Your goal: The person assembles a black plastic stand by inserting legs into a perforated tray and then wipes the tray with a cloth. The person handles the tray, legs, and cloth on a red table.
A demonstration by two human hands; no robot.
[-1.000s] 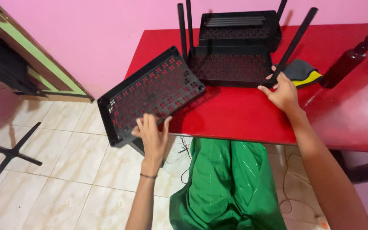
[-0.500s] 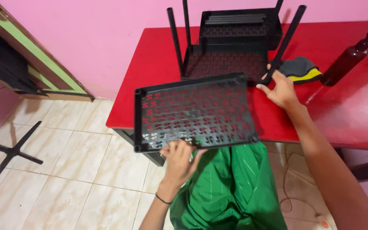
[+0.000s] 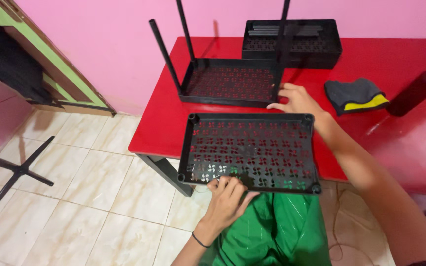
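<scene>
I see soft, even indoor light with no harsh shadows. The glossy red tabletop [image 3: 395, 54] carries a pale sheen at the right. The perforated black plastic shelf tray [image 3: 250, 150] looks slightly motion-blurred, and straight lines bow toward the frame edges.

Black perforated plastic shelf tray [image 3: 250, 152]: rectangular, pinwheel cut-outs, corner sockets, lying flat across the red table's [image 3: 410, 148] near edge, its front overhanging. Second black tray [image 3: 230, 83]: upright poles fitted at corners, standing behind it towards the table's left edge.
</scene>
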